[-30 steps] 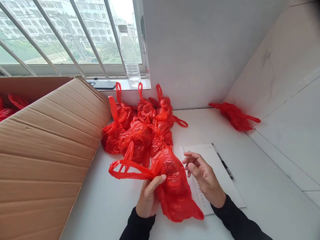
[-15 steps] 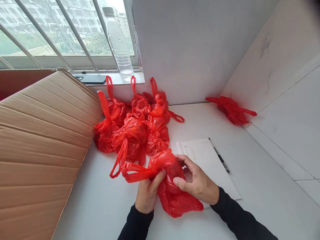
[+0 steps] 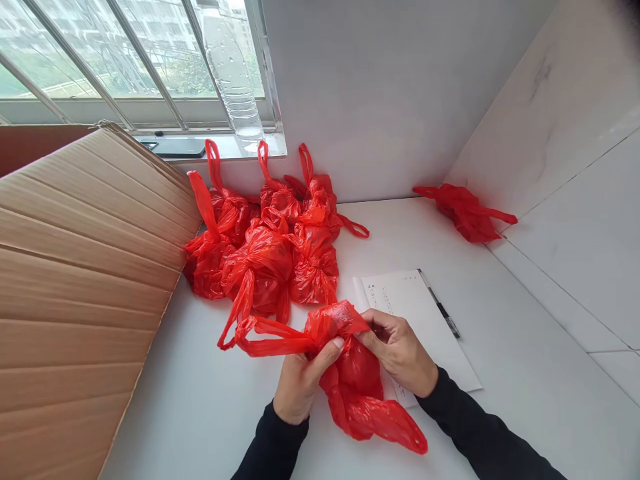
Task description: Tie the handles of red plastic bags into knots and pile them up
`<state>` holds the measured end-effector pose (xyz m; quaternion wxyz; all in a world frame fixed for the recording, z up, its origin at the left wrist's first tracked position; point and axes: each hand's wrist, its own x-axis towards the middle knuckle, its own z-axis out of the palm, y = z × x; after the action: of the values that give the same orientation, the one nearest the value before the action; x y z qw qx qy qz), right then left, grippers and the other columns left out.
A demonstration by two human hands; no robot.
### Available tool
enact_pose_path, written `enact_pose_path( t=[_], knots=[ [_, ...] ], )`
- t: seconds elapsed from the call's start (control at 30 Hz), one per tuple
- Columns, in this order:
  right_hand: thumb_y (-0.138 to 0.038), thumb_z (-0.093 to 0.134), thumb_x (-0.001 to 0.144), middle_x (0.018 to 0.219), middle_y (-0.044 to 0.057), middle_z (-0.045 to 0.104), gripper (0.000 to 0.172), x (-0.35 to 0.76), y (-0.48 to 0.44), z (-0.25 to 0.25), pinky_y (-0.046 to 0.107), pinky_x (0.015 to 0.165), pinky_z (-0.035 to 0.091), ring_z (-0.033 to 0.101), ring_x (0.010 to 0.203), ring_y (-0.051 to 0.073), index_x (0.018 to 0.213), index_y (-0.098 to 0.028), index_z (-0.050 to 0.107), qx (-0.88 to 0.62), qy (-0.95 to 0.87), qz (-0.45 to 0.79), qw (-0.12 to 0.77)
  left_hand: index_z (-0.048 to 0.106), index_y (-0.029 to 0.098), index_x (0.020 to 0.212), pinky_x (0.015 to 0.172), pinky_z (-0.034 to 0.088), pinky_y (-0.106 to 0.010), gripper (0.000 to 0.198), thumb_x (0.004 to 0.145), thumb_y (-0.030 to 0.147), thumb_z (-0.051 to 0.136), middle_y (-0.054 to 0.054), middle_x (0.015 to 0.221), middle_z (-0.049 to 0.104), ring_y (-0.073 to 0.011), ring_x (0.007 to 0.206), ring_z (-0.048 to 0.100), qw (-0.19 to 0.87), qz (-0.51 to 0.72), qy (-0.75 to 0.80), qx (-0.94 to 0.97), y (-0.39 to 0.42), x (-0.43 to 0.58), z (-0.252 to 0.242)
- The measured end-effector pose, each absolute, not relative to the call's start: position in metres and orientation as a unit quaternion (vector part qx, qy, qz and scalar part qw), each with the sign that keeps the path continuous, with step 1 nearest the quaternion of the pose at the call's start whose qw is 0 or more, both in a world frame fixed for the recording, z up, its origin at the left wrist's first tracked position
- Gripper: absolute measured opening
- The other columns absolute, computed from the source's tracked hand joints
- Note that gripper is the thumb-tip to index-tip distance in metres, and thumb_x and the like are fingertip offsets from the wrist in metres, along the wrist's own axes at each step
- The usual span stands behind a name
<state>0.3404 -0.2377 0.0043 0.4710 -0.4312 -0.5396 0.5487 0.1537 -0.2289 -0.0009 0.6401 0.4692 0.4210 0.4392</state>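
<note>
A red plastic bag (image 3: 357, 373) with something rounded inside is between my hands, above the front of the white table. My left hand (image 3: 303, 380) grips its left side, thumb pressed on top, near the gathered neck. At the bag's upper right edge, my right hand (image 3: 400, 350) pinches the plastic between thumb and fingers. One handle loop stretches left and another loose end hangs toward the lower right. What the bag contains cannot be made out. Behind it, several filled red bags (image 3: 265, 253) are clustered, some with handle loops standing up.
A large cardboard box (image 3: 90, 267) stands at the left. An open notebook (image 3: 425, 333) with a black pen (image 3: 443, 310) lies right of my hands. Another red bag (image 3: 467, 212) lies in the far right corner. A water bottle (image 3: 233, 80) and a phone (image 3: 180, 147) are on the windowsill.
My right fingers have moved from beside the bag to a pinch on its upper edge. The bag's loose end now reaches further to the lower right. The view has tilted slightly.
</note>
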Motion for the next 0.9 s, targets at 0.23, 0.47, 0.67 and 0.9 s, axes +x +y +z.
enact_pose_path(
  t=[0.23, 0.47, 0.67, 0.9],
  knots=[
    [-0.026, 0.064, 0.091, 0.096, 0.001, 0.067, 0.022, 0.338, -0.238, 0.016, 0.029, 0.075, 0.05, 0.06, 0.085, 0.018, 0.112, -0.024, 0.063, -0.427, -0.58, 0.53, 0.448, 0.072, 0.018, 0.098, 0.086, 0.054, -0.039, 0.025, 0.08, 0.035, 0.077, -0.008, 0.095, 0.075, -0.0286, 0.093, 0.068, 0.644, 0.477, 0.434, 0.41, -0.228, 0.154, -0.005],
    [-0.037, 0.061, 0.095, 0.08, 0.0, 0.066, 0.018, 0.341, -0.238, 0.01, 0.026, 0.063, 0.046, 0.057, 0.069, 0.015, 0.09, -0.021, 0.066, -0.446, -0.561, 0.524, 0.46, 0.072, 0.019, 0.101, 0.08, 0.055, -0.039, 0.025, 0.083, 0.036, 0.072, -0.009, 0.093, 0.073, -0.0296, 0.089, 0.068, 0.649, 0.431, 0.405, 0.479, -0.231, 0.152, -0.005],
    [-0.025, 0.064, 0.091, 0.095, 0.001, 0.067, 0.023, 0.342, -0.238, 0.016, 0.03, 0.077, 0.051, 0.061, 0.086, 0.018, 0.113, -0.023, 0.064, -0.414, -0.582, 0.542, 0.442, 0.074, 0.018, 0.096, 0.086, 0.054, -0.041, 0.023, 0.08, 0.034, 0.074, -0.009, 0.093, 0.075, -0.0314, 0.094, 0.068, 0.636, 0.467, 0.425, 0.444, -0.229, 0.153, -0.003],
    [-0.017, 0.061, 0.089, 0.094, 0.001, 0.067, 0.016, 0.34, -0.24, 0.016, 0.03, 0.076, 0.051, 0.06, 0.083, 0.017, 0.103, -0.023, 0.063, -0.435, -0.593, 0.527, 0.425, 0.075, 0.016, 0.09, 0.084, 0.055, -0.04, 0.022, 0.076, 0.032, 0.078, -0.007, 0.086, 0.075, -0.0303, 0.09, 0.069, 0.654, 0.495, 0.432, 0.374, -0.23, 0.158, 0.004]
  ],
)
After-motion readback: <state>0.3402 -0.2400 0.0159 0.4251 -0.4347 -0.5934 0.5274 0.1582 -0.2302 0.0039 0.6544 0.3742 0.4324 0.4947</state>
